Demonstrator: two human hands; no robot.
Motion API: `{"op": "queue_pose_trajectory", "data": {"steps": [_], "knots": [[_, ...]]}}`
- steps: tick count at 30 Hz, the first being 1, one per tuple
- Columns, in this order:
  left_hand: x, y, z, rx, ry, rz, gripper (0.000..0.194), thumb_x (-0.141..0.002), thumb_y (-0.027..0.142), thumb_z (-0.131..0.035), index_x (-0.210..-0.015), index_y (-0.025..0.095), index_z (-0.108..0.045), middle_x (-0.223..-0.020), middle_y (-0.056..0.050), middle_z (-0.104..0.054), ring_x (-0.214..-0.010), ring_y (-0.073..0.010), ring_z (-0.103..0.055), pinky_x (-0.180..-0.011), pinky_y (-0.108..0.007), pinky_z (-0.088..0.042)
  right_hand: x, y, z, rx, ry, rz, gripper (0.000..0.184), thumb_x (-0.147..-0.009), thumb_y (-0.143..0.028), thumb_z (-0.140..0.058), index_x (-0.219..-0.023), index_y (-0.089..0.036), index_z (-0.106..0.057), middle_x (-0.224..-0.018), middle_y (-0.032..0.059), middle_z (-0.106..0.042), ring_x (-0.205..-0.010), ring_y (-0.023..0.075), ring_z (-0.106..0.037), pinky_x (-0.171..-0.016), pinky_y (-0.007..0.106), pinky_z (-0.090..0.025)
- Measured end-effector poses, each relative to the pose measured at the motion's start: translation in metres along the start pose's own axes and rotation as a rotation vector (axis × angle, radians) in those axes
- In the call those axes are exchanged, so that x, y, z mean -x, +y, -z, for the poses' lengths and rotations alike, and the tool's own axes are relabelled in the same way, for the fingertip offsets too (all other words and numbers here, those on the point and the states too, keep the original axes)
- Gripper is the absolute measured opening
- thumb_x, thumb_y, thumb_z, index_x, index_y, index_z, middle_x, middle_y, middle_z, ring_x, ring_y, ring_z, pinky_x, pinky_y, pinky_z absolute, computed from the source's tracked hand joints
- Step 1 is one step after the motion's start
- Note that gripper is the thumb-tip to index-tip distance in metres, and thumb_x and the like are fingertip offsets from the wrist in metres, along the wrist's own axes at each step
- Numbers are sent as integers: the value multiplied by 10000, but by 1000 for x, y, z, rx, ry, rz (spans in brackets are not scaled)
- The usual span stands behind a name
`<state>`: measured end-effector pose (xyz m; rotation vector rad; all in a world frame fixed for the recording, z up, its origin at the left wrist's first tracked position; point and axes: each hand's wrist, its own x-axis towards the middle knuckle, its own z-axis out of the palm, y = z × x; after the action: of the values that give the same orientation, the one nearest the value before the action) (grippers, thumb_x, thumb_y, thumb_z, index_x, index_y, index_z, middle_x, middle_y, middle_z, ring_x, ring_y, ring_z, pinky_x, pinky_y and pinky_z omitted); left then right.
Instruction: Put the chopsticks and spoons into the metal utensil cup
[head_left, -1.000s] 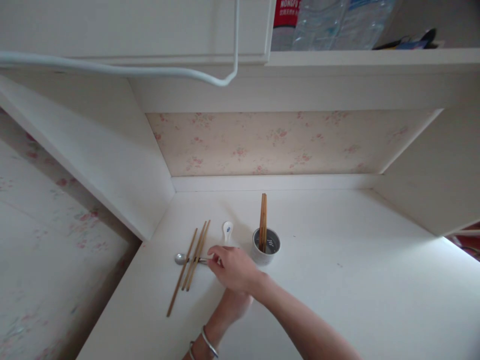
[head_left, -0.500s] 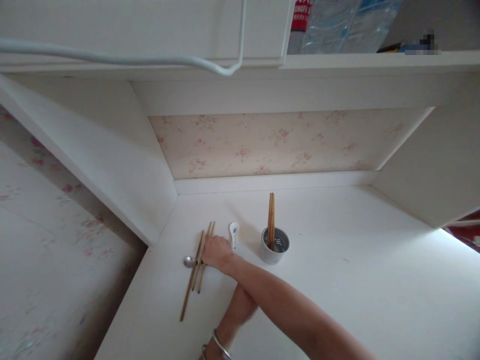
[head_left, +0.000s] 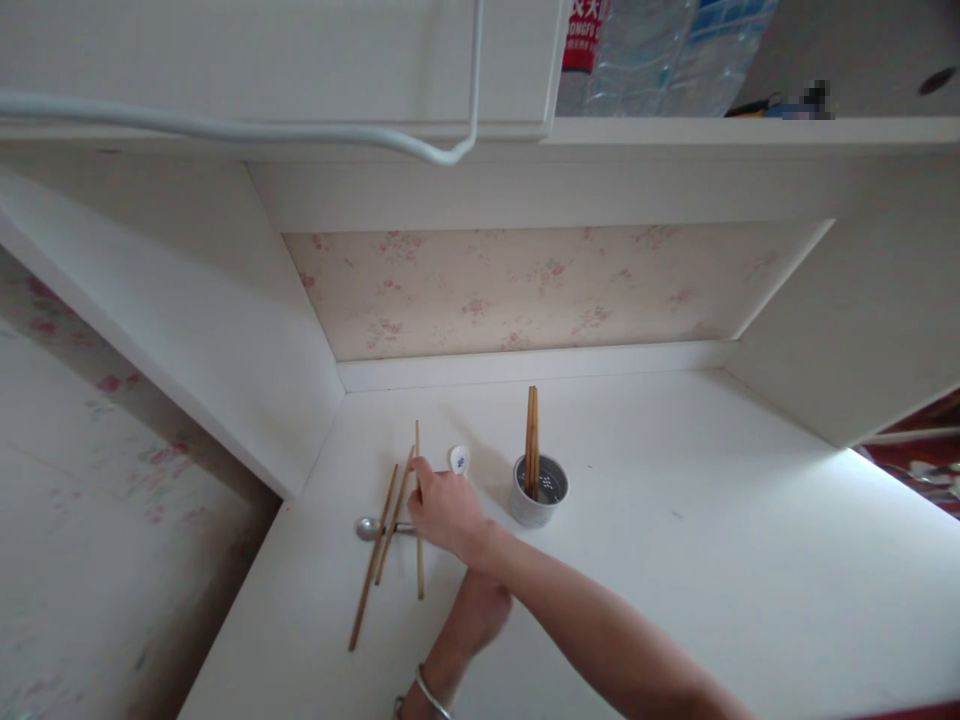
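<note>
Pinching tan wooden chopstick (head_left: 421, 575) in right hand (head_left: 448, 508), can't tell left hand's (head_left: 486, 605) grip, with brown wooden chopsticks (head_left: 532, 435) already in round grey-white cup (head_left: 532, 512), two loose chopsticks (head_left: 363, 602) left of it

Left of the cup (head_left: 531, 512), the right hand (head_left: 446, 512) hides the handle of the white spoon (head_left: 459, 459), the handle end of the metal spoon (head_left: 367, 528) and the middle of one chopstick (head_left: 421, 580). Below the cup's left, the left hand (head_left: 484, 605) is partly covered by the right forearm (head_left: 585, 615). High above the cup, the top edge crops bottles (head_left: 637, 65); rightward, a shelf item (head_left: 808, 106) is pixelated.
</note>
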<state>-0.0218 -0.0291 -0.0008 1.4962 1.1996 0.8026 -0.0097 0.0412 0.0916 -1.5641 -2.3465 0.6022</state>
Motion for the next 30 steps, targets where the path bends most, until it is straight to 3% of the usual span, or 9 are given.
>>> {"op": "queue_pose_trajectory", "data": {"steps": [3,6,10,13,17,21,25,30], "knots": [[0,0,-5,23,-47,-23,202,-835,301,-513,-934,196,-655,-885,-67,-680,-928,-239,-586,-911,-357,-429,32,10,36,-313,139,95,477,-883,-199,-472,-1346,-240,-364,-880,36,-720,-768,204,-704,-713,312,-530],[0,3,-8,11,-55,87,237,-835,388,-512,-854,184,-632,-635,-1,-568,-646,-176,-526,-625,-283,-414,53,34,73,-713,317,114,504,-872,-260,-541,-1346,-248,-370,-917,14,-697,-727,142,-686,-657,250,-538],[1,7,-9,11,-60,99,312,-842,460,-502,-866,170,-614,-593,42,-449,-563,-126,-413,-518,-243,-286,56,80,117,-997,574,42,301,-816,-352,-629,-1067,-187,-604,-867,27,-685,-746,162,-684,-674,298,-571],[1,9,-9,16,-54,99,312,-846,456,-502,-865,162,-604,-594,49,-421,-564,-120,-396,-524,-234,-272,49,114,132,-1050,675,-66,279,-788,-414,-660,-934,-177,-648,-837,36,-694,-763,182,-687,-675,321,-584],[0,9,-10,15,-41,105,316,-853,454,-499,-867,156,-602,-610,49,-419,-570,-114,-390,-530,-223,-272,41,147,119,-979,631,-189,323,-810,-482,-621,-920,-182,-674,-844,59,-708,-756,193,-686,-643,314,-584],[0,9,-10,-8,-32,109,317,-859,459,-493,-865,162,-605,-601,54,-407,-563,-111,-380,-525,-220,-265,37,165,92,-699,564,-206,302,-856,-458,-555,-933,-202,-695,-831,48,-726,-752,200,-687,-683,332,-558],[-1,7,-11,-37,-11,102,306,-861,449,-497,-857,164,-609,-605,54,-409,-573,-112,-394,-538,-220,-277,39,169,78,-543,538,-185,255,-871,-408,-535,-898,-229,-715,-877,28,-740,-828,210,-682,-770,340,-508],[-2,8,-12,-62,0,101,298,-860,440,-497,-853,166,-613,-605,51,-413,-581,-116,-406,-543,-220,-281,43,167,69,-509,485,-168,248,-878,-383,-522,-875,-245,-729,-882,14,-747,-806,201,-685,-752,312,-492]]}}
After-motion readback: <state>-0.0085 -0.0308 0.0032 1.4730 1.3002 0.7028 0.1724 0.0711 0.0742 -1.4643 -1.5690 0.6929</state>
